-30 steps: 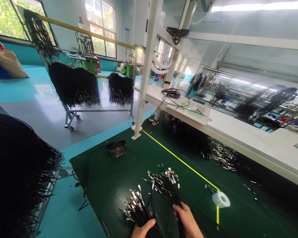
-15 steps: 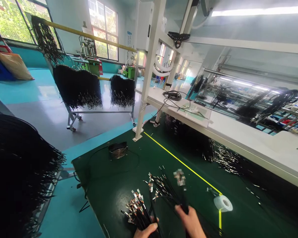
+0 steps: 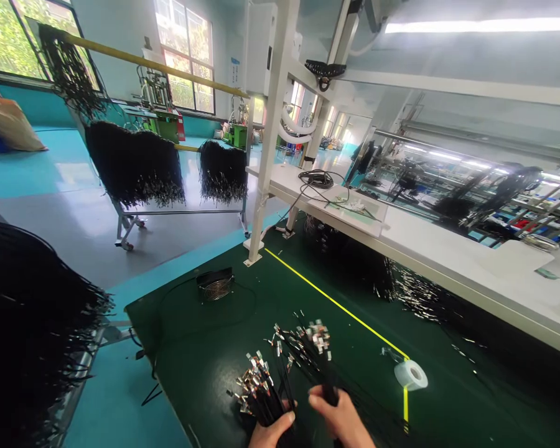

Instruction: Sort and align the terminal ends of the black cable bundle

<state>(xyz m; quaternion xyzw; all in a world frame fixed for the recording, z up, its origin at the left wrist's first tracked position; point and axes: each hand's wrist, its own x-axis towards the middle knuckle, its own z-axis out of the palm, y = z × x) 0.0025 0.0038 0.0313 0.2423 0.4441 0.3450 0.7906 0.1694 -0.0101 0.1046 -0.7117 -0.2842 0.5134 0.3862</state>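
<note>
Black cables (image 3: 261, 398) were squeezed in the left hand (image 3: 270, 432) near the green tabletop's (image 3: 205, 348) front edge; the right hand (image 3: 340, 420) gripped another bunch (image 3: 315, 348), tape roll (image 3: 410, 374) nearby.

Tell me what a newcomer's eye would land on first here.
At the bottom centre, the left hand grips a bundle of black cables with metal ends, and the right hand holds a second bundle fanned above the green mat. A roll of clear tape sits by the yellow line to the right, and dark masses of cables hang on a wheeled rack at upper left.
</note>
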